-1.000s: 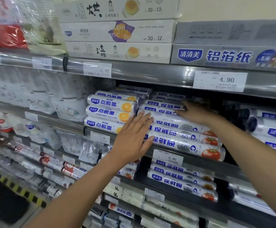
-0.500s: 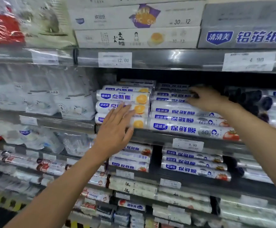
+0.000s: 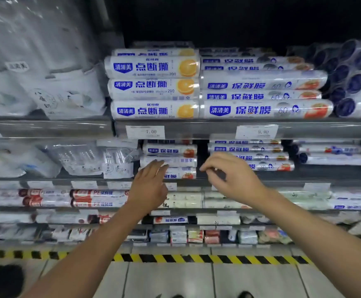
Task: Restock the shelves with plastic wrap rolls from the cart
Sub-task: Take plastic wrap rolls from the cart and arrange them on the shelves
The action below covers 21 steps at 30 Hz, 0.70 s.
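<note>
Two bare hands were held up before a shop shelf [image 3: 325, 176] of plastic wrap. The left hand [image 3: 150, 186] was open, its fingers straight and pointing to 12 o'clock. The fingertips overlapped a stack of short rolls [image 3: 171, 150], though I could not tell whether they touched. The right hand [image 3: 235, 179] was open too, fingers loosely curled and gripping nothing. Long rolls [image 3: 248, 149] lay just beyond it at 1 o'clock, partly hidden behind its knuckles.

Every roll lay on its side, its long axis running from 9 to 3 o'clock along the shelf edge. Between the two stacks, at 11 o'clock from the right hand, was a dark gap [image 3: 202, 152]. The left hand looked nearer the short rolls, so any straightening there would probably fall to it.

Upper rolls [image 3: 153, 88] filled the level above. The cart was out of view, shadow hid the gap's depth, and the lowest labels were blurred.
</note>
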### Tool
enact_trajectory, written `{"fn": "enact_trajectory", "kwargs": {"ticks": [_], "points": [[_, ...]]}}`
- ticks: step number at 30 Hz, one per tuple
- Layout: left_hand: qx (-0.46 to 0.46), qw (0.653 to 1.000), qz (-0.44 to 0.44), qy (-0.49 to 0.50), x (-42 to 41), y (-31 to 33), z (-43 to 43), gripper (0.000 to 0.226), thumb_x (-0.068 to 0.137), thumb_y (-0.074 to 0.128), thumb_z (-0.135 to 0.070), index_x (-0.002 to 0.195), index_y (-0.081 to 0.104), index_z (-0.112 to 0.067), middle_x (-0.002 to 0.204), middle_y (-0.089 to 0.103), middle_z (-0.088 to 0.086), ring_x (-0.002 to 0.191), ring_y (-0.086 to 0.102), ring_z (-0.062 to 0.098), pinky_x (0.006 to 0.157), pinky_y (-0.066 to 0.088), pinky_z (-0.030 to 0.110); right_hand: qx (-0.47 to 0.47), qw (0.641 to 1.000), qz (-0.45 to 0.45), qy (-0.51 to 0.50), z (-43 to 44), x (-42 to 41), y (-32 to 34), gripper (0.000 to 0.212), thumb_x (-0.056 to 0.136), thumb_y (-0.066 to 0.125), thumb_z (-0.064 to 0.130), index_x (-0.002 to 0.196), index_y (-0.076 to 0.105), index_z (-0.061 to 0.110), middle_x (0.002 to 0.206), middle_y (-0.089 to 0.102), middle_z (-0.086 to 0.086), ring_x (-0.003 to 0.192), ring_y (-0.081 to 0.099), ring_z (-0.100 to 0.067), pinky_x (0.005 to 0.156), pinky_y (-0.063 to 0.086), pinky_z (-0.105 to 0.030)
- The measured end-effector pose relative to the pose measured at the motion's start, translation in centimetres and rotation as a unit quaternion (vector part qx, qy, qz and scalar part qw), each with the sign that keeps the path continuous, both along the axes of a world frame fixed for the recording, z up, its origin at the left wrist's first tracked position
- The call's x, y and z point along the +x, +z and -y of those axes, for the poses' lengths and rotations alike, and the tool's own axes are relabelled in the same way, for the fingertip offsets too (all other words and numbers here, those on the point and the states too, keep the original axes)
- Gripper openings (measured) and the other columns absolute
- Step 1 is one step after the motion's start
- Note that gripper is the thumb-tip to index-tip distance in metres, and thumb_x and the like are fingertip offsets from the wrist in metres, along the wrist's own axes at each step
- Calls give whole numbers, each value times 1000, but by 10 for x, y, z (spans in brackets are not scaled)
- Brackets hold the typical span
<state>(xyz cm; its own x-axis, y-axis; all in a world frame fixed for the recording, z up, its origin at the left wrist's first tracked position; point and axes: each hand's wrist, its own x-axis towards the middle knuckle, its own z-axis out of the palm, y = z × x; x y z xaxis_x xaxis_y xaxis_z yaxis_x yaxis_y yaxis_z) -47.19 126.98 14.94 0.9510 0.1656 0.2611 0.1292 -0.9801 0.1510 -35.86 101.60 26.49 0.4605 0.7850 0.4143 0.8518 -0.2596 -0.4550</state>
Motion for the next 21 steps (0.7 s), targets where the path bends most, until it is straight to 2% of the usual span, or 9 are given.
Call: {"fn": "enact_trajectory", "kwargs": {"ticks": [4,7,9,11,12,14,16,19,21], "points": [[-76,994,-42,65,4,-12,-17,76,92,61,-19,161,30,-13,168,27,10,155,24,32,123,30,57,-108,991,-67,-52,-35,18,-56,31,98,57,22,128,62,18,127,60,2,117,55,-13,102,50,-38],[-186,972,-23,142,10,-11,-26,82,91,59,-13,163,19,-14,168,22,15,153,23,36,121,33,53,-93,968,-188,-137,-63,30,-78,46,96,64,23,139,50,13,134,53,-6,122,52,-19,108,44,-36],[-267,949,-5,168,13,-14,-33,82,87,60,-9,160,24,-18,158,37,16,142,38,40,110,45,54,-70,947,-259,-177,-77,34,-92,53,94,68,23,141,47,13,135,53,-7,122,53,-21,107,44,-34],[-346,922,7,172,15,-15,-41,76,86,57,-7,154,30,-26,140,52,14,120,58,45,90,58,55,-62,936,-283,-197,-85,36,-105,57,92,69,22,143,45,16,137,53,-8,124,53,-24,103,44,-33],[-380,909,11,170,16,-13,-43,73,87,55,-5,152,32,-29,136,55,13,108,64,44,79,61,50,-61,934,-287,-205,-88,36,-109,58,91,69,20,144,45,17,138,52,-8,123,54,-25,102,43,-33],[-416,894,19,165,18,-10,-46,70,91,51,1,153,36,-27,138,52,7,90,67,31,60,58,31,-65,927,-295,-221,-92,39,-114,61,91,69,19,147,43,19,139,50,-9,120,55,-26,101,45,-33],[-425,889,20,166,21,-7,-48,67,94,48,6,155,40,-21,139,49,6,85,64,24,51,49,15,-76,920,-307,-230,-94,47,-119,66,90,69,21,151,41,23,137,51,-11,113,60,-29,99,52,-38],[-428,888,4,165,25,-10,-59,65,96,49,3,155,41,-24,143,50,13,100,68,35,59,50,13,-97,921,-313,-212,-96,55,-122,66,89,68,28,150,41,27,133,55,-9,101,65,-26,90,57,-41],[-408,901,-2,149,24,-11,-62,65,98,53,-5,157,36,-27,152,44,13,101,67,25,68,55,18,-89,923,-300,-223,-98,60,-117,58,91,65,37,145,45,25,132,53,-3,103,62,-22,90,54,-37]]}}
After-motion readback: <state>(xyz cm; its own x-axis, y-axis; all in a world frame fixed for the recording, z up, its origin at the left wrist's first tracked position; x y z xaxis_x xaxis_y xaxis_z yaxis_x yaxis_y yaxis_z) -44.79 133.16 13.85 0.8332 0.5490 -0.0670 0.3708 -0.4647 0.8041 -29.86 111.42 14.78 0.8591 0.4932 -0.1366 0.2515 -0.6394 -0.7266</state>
